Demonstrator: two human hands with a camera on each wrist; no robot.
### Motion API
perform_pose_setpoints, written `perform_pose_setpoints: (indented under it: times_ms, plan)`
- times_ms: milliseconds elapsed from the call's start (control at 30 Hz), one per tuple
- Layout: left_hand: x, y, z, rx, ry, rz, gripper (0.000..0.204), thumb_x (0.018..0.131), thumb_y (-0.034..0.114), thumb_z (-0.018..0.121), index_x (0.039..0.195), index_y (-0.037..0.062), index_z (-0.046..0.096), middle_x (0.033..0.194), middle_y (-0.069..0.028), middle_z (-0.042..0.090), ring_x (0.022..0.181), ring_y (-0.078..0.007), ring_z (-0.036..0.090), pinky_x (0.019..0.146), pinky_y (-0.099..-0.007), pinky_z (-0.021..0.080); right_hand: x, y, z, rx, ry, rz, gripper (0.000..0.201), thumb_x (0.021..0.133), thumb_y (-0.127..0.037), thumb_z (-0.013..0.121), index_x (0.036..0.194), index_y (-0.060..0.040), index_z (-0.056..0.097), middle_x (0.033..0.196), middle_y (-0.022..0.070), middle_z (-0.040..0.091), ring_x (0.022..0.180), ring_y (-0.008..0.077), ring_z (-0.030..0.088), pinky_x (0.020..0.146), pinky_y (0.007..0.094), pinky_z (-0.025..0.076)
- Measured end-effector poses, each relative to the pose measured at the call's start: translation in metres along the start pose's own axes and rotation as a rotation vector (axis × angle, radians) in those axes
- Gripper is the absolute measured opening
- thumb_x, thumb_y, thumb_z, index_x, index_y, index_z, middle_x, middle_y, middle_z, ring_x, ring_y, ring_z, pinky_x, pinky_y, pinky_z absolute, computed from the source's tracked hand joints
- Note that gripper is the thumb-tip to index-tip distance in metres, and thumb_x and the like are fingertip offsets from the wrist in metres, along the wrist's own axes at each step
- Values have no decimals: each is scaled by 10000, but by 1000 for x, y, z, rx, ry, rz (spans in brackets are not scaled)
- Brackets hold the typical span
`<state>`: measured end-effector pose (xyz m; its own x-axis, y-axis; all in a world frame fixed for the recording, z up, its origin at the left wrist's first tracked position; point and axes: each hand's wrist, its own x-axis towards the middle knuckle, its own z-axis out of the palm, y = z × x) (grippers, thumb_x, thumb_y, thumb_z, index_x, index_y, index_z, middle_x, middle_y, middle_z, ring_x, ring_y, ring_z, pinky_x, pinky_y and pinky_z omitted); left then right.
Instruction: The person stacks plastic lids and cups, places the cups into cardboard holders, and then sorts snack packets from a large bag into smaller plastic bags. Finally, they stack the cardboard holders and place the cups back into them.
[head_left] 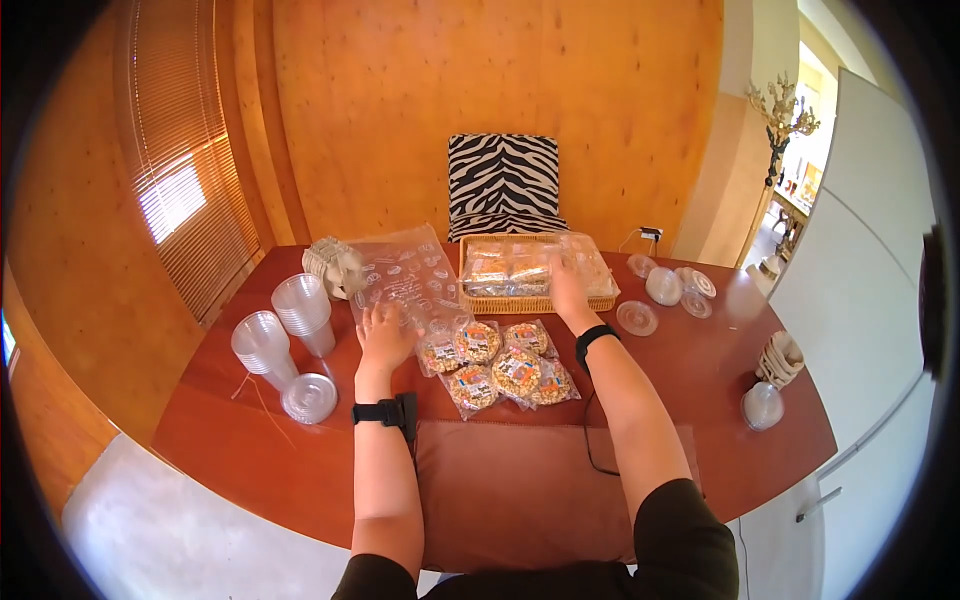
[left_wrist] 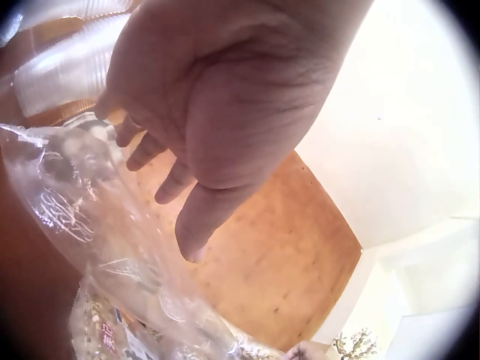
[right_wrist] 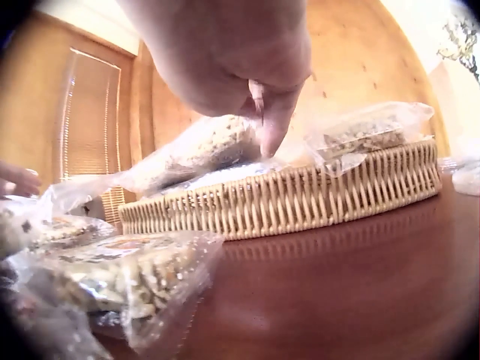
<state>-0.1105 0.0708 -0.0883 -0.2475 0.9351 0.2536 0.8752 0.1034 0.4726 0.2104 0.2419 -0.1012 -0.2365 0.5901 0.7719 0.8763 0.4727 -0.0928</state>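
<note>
My left hand [head_left: 387,338] is spread over the near edge of a clear printed plastic bag [head_left: 405,275]. In the left wrist view its fingers [left_wrist: 174,180] are extended, with the bag's film below them. Over a wicker basket [head_left: 540,306], my right hand [head_left: 568,285] pinches the right end of a clear-wrapped snack pack [head_left: 505,272]. The right wrist view shows the thumb and fingers closed at the edge of that pack [right_wrist: 217,142]. More wrapped snacks [right_wrist: 364,139] lie in the basket. Several round wrapped puffed-grain cakes [head_left: 517,370] are piled between my forearms.
Stacked clear plastic cups [head_left: 262,345] and a lid stack [head_left: 309,398] stand at left, near a beige bundle [head_left: 332,266]. Clear lids [head_left: 637,318] and a round container [head_left: 664,286] sit at right. Another beige bundle [head_left: 780,358] lies near the right edge. A zebra-print chair [head_left: 503,180] stands behind.
</note>
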Motion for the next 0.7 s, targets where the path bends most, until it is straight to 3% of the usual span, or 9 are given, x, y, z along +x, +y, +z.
perform_pose_setpoints:
  times_ms: [133, 233, 333, 367, 433, 533, 567, 667, 700]
  plan:
    - [5, -6, 5, -60, 55, 161, 662, 773, 375, 694, 1339, 124, 461, 1407, -206, 391, 1345, -391, 282, 1081, -537, 231, 0, -11, -6, 403, -11, 186, 257, 805, 69, 467, 1045, -21, 454, 915, 196, 508, 864, 353, 522, 736, 453, 443]
    - [-2, 11, -7, -212, 67, 242, 581, 789, 310, 699, 1286, 79, 505, 1297, -211, 505, 1251, -380, 416, 1011, -489, 344, -9, -19, -25, 790, 243, 330, 150, 869, 35, 434, 1006, -26, 442, 939, 168, 477, 858, 295, 509, 753, 404, 434]
    - [-8, 30, -13, -424, 27, 252, 503, 821, 265, 685, 1237, 27, 532, 1199, -208, 565, 1130, -333, 528, 923, -424, 427, -18, -15, -65, 630, 359, 346, 67, 933, -20, 412, 995, -34, 434, 944, 125, 477, 859, 225, 498, 765, 343, 437]
    - [-12, 41, -18, -511, -23, 233, 507, 837, 272, 673, 1249, 20, 518, 1194, -207, 566, 1112, -317, 541, 914, -412, 435, -20, -23, -87, 834, 301, 527, 62, 967, -45, 382, 1009, -47, 428, 958, 86, 484, 877, 171, 491, 787, 299, 442]
    - [-19, 61, -25, -687, -125, 197, 517, 870, 287, 650, 1273, 5, 490, 1184, -205, 567, 1075, -285, 567, 895, -389, 450, -29, -25, -106, 1196, 332, 678, 65, 977, -80, 394, 1029, -59, 428, 970, 69, 495, 868, 148, 491, 779, 300, 450]
    - [-6, 62, 13, -971, -220, 239, 560, 918, 329, 590, 1329, -11, 416, 1220, -193, 559, 1078, -247, 573, 917, -352, 439, -45, -20, -116, 1544, 296, 873, 90, 982, -105, 410, 1057, -62, 437, 1030, 89, 527, 906, 173, 543, 792, 341, 492]
    - [-16, 78, -11, -945, -385, 183, 740, 903, 406, 595, 1421, 1, 256, 1330, -218, 475, 1206, -273, 493, 977, -369, 403, -48, -19, -117, 1630, 269, 933, 100, 982, -109, 415, 1066, -61, 441, 1057, 104, 541, 926, 191, 569, 801, 362, 511]
    - [-24, 97, -5, -1073, -439, -23, 922, 851, 467, 641, 1456, 2, 124, 1399, -239, 386, 1299, -297, 393, 1025, -394, 362, -56, -16, -122, 1782, 85, 963, 228, 967, -104, 432, 1176, -16, 451, 1139, 164, 568, 1003, 250, 615, 846, 412, 540]
    - [-20, 95, 10, -1221, -443, 10, 1060, 795, 493, 695, 1468, 13, 31, 1434, -248, 324, 1345, -306, 319, 1049, -414, 331, -57, -17, -122, 1845, 44, 973, 261, 965, -111, 439, 1202, -4, 448, 1148, 170, 570, 1000, 253, 618, 843, 412, 541]
